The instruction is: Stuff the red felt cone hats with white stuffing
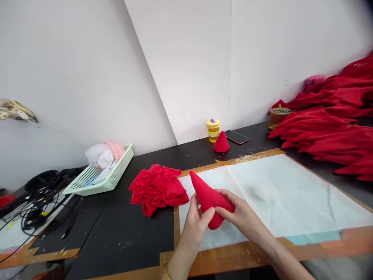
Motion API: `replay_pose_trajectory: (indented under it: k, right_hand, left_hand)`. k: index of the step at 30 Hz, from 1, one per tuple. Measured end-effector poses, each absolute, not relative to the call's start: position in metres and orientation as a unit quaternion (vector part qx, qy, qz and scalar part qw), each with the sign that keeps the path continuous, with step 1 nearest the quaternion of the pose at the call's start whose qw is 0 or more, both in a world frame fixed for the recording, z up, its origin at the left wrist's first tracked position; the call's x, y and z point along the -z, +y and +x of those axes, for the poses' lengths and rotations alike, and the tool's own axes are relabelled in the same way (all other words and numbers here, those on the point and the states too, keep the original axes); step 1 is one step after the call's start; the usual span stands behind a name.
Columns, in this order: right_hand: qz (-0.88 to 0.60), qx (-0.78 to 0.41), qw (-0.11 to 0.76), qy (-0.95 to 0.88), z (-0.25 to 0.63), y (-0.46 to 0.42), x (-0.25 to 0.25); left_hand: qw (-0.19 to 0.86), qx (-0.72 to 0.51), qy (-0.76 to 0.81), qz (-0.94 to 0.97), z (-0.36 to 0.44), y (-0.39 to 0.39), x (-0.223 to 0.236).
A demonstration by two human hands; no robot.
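A red cone-shaped felt piece (208, 192) is gripped between my two hands above the white sheet, its pointed tip tilted up and to the left. My left hand (196, 221) holds its lower left side, thumb pressed on the front. On the right side, my right hand (237, 210) closes around the wide end, thumb also in front. Left of my hands lies a heap of ruffled red felt pieces (159, 186). Farther back a second red cone (222, 142) stands upright on the black table.
White sheet (271, 186) is taped to the black table (128, 237). Behind it are a yellow-lidded jar (213, 131) and a phone (237, 137). Red fabric piles (329, 128) and another jar (279, 116) lie at right. At left: a pale green basket (116, 175) and tangled black cables (37, 210).
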State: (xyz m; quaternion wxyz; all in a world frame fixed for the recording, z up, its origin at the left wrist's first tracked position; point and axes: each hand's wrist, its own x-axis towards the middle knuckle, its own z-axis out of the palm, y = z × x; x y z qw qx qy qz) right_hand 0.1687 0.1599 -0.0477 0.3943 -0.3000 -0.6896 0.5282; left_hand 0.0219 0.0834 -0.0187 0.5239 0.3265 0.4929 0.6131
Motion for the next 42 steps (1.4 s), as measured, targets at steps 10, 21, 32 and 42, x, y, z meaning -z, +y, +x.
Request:
replay_pose_trajectory:
  k: [10,21,32,42]
  right_hand:
    - [-0.2,-0.082,0.544,-0.811,0.149,0.094,0.068]
    - [-0.154,-0.021,0.433,-0.888,0.157,0.11,0.046]
    - [-0.159,-0.087,0.44,-0.88,0.134,0.096,0.067]
    - [0.034,-0.22,0.408,-0.886,0.13,0.07,0.08]
  left_hand:
    - [0.585,-0.72,0.368,0.067,0.021,0.082,0.012]
    - [0.562,-0.721,0.377,0.144,0.027,0.063,0.008]
    - [0.556,-0.728,0.377,0.139,0.011,0.051,0.012]
    - [0.539,-0.735,0.384,0.149,0.017,-0.043,0.021]
